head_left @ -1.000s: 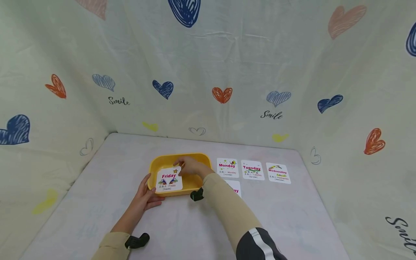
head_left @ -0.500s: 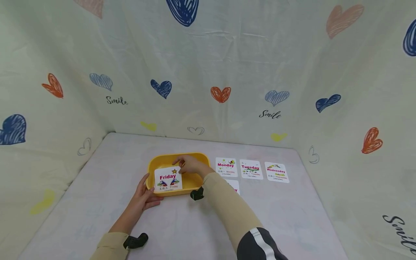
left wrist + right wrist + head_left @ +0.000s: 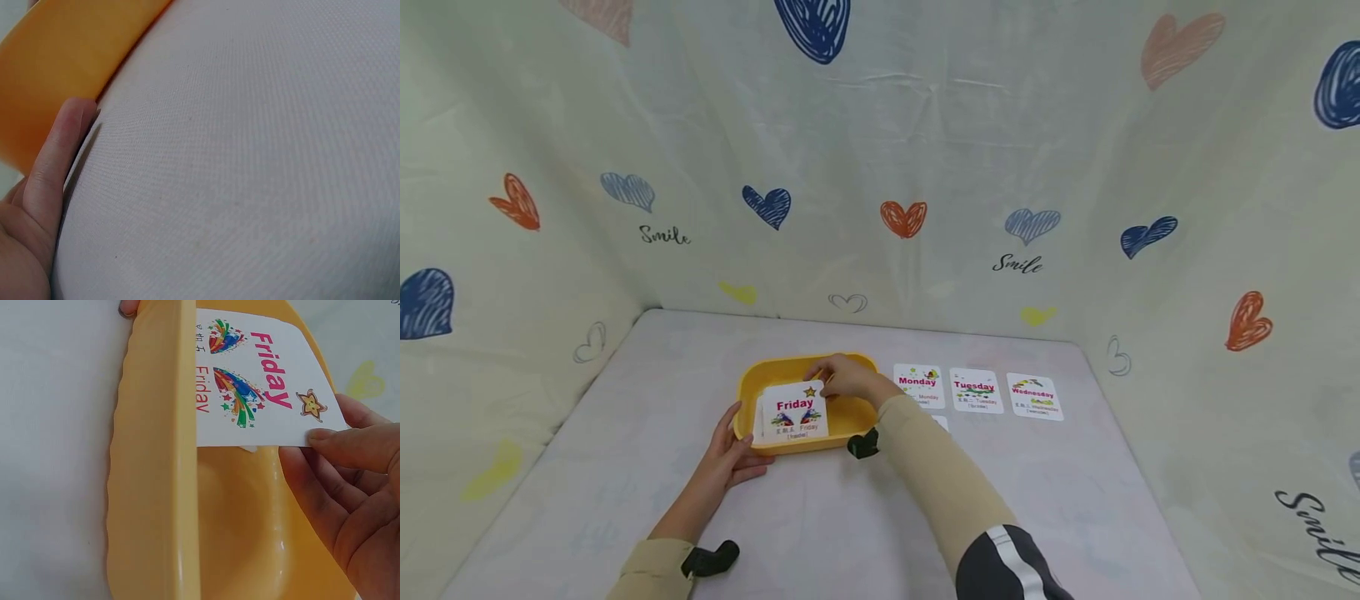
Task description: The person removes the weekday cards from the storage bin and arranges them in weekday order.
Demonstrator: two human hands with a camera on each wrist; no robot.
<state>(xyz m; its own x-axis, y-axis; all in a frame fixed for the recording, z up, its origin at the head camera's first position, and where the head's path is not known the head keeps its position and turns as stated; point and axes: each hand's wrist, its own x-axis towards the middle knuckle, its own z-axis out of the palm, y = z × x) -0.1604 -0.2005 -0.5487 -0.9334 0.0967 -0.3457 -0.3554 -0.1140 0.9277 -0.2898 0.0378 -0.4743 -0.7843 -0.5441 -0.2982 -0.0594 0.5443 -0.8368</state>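
In the head view my right hand [image 3: 850, 377] reaches over a yellow plastic tray [image 3: 838, 443] and pinches a white card printed "Friday" [image 3: 796, 410] by its upper right corner. The right wrist view has the thumb on top of the Friday card [image 3: 250, 381] and fingers beneath, the card tilted above the tray floor. White card edges show under its left side. My left hand [image 3: 730, 450] grips the near left corner of the tray; in the left wrist view a finger [image 3: 56, 144] lies along the tray's outer wall.
Right of the tray lie cards in a row: Monday [image 3: 919, 383], Tuesday [image 3: 976, 390] and Wednesday [image 3: 1034, 396]. Below Monday another card [image 3: 941, 422] is mostly hidden by the right sleeve. A heart-printed curtain [image 3: 955, 150] encloses the white table [image 3: 1000, 500].
The right hand has drawn the Friday card slightly to the right, uncovering white edges at its left. The left hand keeps its hold on the tray. The head view has shifted a little.
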